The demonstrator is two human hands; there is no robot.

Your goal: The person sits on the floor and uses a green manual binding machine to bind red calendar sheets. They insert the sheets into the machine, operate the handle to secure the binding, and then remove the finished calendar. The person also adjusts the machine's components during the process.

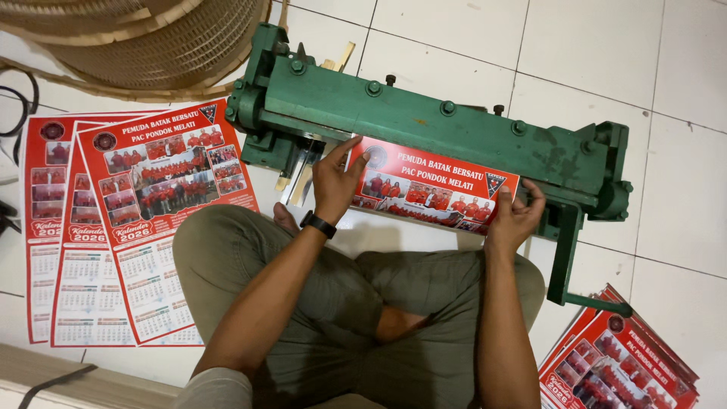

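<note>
The calendar [433, 185] lies with its top edge pushed under the bar of the green press [424, 125], which stands on the tiled floor [606, 53]. The left hand [337, 182] is pinching the calendar's left corner, and the right hand [515, 220] is gripping its right corner — both hold the sheet flat against the machine. To do this well, I think the top edge should sit straight and even along the bar, with fingers kept away from the clamping part. The lever [564, 257] hangs at the press's right end, untouched. A row of calendars [113, 227] lies on the floor at the left, a stack [621, 363] at the lower right, and wire spools [151, 38] are at the top left.
</note>
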